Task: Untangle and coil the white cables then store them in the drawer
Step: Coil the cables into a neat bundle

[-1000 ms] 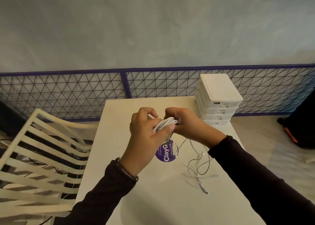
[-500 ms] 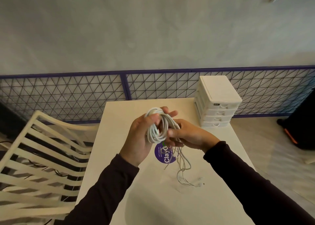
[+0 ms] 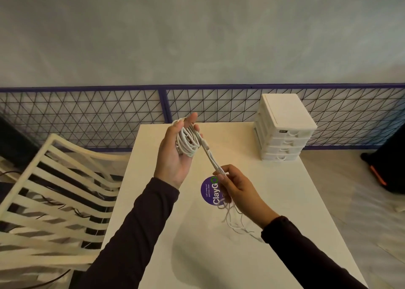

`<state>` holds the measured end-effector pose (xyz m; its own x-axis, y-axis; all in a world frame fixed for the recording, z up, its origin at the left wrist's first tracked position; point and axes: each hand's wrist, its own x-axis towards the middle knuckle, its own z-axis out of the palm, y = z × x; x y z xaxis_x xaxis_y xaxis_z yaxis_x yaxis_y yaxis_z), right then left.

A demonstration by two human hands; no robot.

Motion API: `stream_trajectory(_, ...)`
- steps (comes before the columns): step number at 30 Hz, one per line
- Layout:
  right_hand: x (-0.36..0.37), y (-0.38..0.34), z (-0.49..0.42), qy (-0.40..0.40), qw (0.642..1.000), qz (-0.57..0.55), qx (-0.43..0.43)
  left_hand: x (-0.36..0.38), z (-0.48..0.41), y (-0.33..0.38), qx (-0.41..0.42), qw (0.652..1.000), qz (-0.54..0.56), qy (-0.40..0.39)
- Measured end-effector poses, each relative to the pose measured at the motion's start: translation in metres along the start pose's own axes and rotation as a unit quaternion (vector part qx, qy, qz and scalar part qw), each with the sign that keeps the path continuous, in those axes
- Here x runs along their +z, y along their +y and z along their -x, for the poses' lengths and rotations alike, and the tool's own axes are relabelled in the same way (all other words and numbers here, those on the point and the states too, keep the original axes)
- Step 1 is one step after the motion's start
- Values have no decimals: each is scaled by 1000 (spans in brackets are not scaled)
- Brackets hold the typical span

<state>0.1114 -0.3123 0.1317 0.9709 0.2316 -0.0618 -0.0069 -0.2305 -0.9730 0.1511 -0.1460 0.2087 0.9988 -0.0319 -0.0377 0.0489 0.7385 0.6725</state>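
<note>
Two hands are seen. One coil of white cables (image 3: 187,143) is held up in the left hand (image 3: 175,155), over the table (image 3: 241,256). Its tail is pinched by the right hand (image 3: 235,183). One box of four shut drawers (image 3: 282,131) is set at the table's far right. One purple sticker (image 3: 209,191), one white chair (image 3: 54,190), a grey wall (image 3: 197,36) and a wire fence (image 3: 87,117) are seen.

White table (image 3: 274,179) bears drawer unit (image 3: 282,131) and purple sticker (image 3: 208,192).

Coiled white cables (image 3: 188,143) in left hand (image 3: 174,161)
</note>
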Motion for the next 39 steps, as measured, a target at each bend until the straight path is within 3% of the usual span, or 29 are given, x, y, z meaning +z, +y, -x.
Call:
stream_trajectory(3,4,-11,7,-16,990,140,-11,-2,-3,-3,2,996,-87,0)
stream_trajectory(6,5,-30,13,-46,942,328,-57,1,-5,-9,51,970,-238,-9)
stream_trajectory(11,3,-57,18,-43,841,526,-120,2,-8,-22,152,878,-451,-54)
stream_trajectory(14,0,-76,18,-26,789,583,-193,-2,-10,-31,188,812,-545,-96)
stream_trajectory(15,-3,-79,19,-9,787,576,-220,-3,-9,-33,191,806,-551,-105)
stream_trajectory(17,-12,-84,19,39,809,518,-274,-5,-6,-32,178,822,-529,-115)
stream_trajectory(20,-26,-95,16,39,876,373,-302,-6,-1,-32,146,850,-488,-133)
stream_trajectory(24,-39,-109,2,-19,937,283,-203,-9,8,-40,91,864,-462,-182)
stream_trajectory(28,-48,-119,-12,-104,959,227,-133,-15,16,-42,9,882,-423,-205)
stream_trajectory(39,-54,-118,-46,-220,965,112,-85,-1,27,-16,-159,854,-417,-266)
